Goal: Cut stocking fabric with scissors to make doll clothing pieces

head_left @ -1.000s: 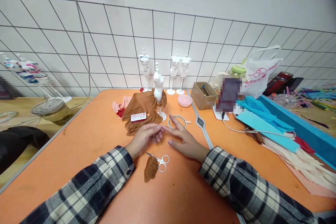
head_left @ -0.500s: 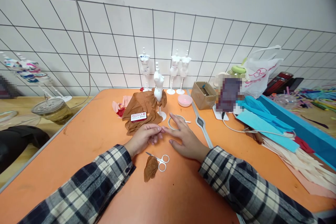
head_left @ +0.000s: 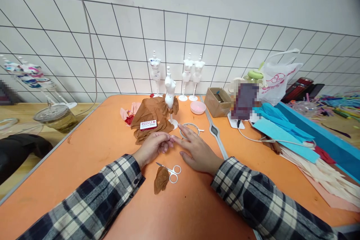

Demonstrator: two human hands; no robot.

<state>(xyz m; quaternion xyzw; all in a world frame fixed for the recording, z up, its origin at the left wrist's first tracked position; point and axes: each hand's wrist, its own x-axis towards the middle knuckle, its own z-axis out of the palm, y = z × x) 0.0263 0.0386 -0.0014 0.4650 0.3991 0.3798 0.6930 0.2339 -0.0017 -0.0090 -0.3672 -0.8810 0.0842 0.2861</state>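
My left hand (head_left: 153,147) is closed in a pinch over the orange table; anything between its fingertips is too small to make out. My right hand (head_left: 199,152) has its fingers stretched and spread, with one fingertip at the left hand's pinch. Just below the hands lie small white-handled scissors (head_left: 170,172), resting against a crumpled brown fabric scrap (head_left: 161,182). Behind the hands stands a white mini mannequin (head_left: 170,87), with brown gathered fabric round its lower part. More brown fabric (head_left: 152,108) is heaped to its left, with a small white-and-red box (head_left: 148,125) on top.
A thin pale ring (head_left: 191,123) lies partly behind my right hand. Further back are a pink bowl (head_left: 198,108), a cardboard box (head_left: 218,103) and several mannequins (head_left: 188,71). Blue and cream fabrics (head_left: 287,138) fill the right side, beside a phone (head_left: 245,101) on a stand.
My right hand has shifted slightly left, its fingers lower and closer to the left hand. The left hand keeps its pinch almost in place.
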